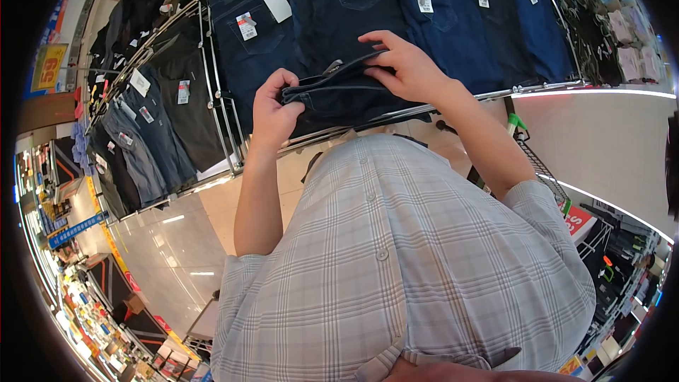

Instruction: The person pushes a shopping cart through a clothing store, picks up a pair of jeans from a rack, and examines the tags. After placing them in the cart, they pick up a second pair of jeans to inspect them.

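Note:
Dark blue jeans (pixel 332 102) lie at the front edge of the rack, their waistband lifted and partly folded between my hands. My left hand (pixel 276 110) pinches one end of the waistband between thumb and fingers. At the other end, my right hand (pixel 403 67) grips the waistband with the thumb underneath, its index finger raised. Behind my hands, more dark jeans (pixel 346 10) lie side by side, with white and red price tags on their pockets.
A metal rack rail (pixel 488 95) runs along the front of the jeans. Grey and black trousers (pixel 145 148) lie on a rack at the left. A shopping cart (pixel 541 163) with green parts stands at the right. Beyond it is a red sign (pixel 580 219).

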{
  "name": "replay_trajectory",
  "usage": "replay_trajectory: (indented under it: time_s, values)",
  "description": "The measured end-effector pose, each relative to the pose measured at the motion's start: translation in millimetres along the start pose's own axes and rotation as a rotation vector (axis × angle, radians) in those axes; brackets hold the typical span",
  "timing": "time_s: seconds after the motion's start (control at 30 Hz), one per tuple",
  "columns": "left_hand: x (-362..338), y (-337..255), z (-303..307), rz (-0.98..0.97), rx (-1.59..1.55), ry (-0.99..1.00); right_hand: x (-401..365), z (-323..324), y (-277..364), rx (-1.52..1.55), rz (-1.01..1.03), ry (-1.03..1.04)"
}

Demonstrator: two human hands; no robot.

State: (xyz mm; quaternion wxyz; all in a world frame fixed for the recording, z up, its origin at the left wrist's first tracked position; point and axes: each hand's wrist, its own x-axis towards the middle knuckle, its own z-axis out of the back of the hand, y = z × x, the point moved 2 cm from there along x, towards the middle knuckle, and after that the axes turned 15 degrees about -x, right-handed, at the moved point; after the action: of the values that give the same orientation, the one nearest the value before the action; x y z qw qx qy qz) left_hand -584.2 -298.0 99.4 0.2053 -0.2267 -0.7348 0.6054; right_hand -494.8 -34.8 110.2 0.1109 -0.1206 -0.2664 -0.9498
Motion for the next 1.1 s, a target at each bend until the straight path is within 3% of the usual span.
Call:
replay_trajectory:
  time_s: [0.1, 0.2, 0.3, 0.4, 0.47, 0.53, 0.6, 0.67, 0.73, 0.93, 1.0, 1.1]
  values:
    - [2.6, -1.4, 5.5, 0.009, 0.071, -0.032, -0.9, 12.0, 0.1, 0.084, 0.013, -0.027]
    - [8.4, -6.8, 4.3, -0.062, 0.100, -0.046, 2.0, 25.7, -2.7, 0.189, -0.100, 0.011]
    - [16.3, -18.9, -8.0, -0.119, -0.055, -0.072, 6.6, 38.8, -5.1, 0.196, -0.152, 0.101]
    - [26.1, -31.0, -12.1, -0.103, -0.206, -0.104, 10.4, 46.3, -5.5, 0.395, -0.077, 0.032]
    - [33.9, -36.2, -10.4, -0.135, -0.352, -0.051, 9.3, 51.8, 4.9, 0.671, -0.076, -0.186]
    - [40.8, -42.2, -11.1, -0.177, -0.349, -0.043, 10.3, 52.8, 7.6, 0.612, -0.052, -0.212]
    - [46.4, -46.5, -11.3, -0.211, -0.388, -0.068, 8.5, 48.7, 2.3, 0.411, -0.176, 0.014]
    - [52.8, -49.8, -6.0, -0.206, -0.352, -0.044, 11.9, 39.2, -14.6, 0.382, -0.198, 0.046]
    - [61.5, -58.5, -2.8, -0.253, -0.213, -0.004, 22.8, 54.0, -12.4, 0.581, -0.373, -0.091]
    - [91.7, -106.1, -11.5, -0.391, -0.004, 0.073, 73.5, 111.7, -15.7, 0.322, -0.103, -0.330]
    - [98.7, -118.5, -15.6, -0.411, -0.050, 0.054, 83.0, 130.2, -0.6, 0.643, -0.223, -0.321]
    - [106.9, -121.4, -17.4, -0.415, -0.142, 0.028, 90.6, 142.5, 8.5, 0.627, -0.331, -0.357]
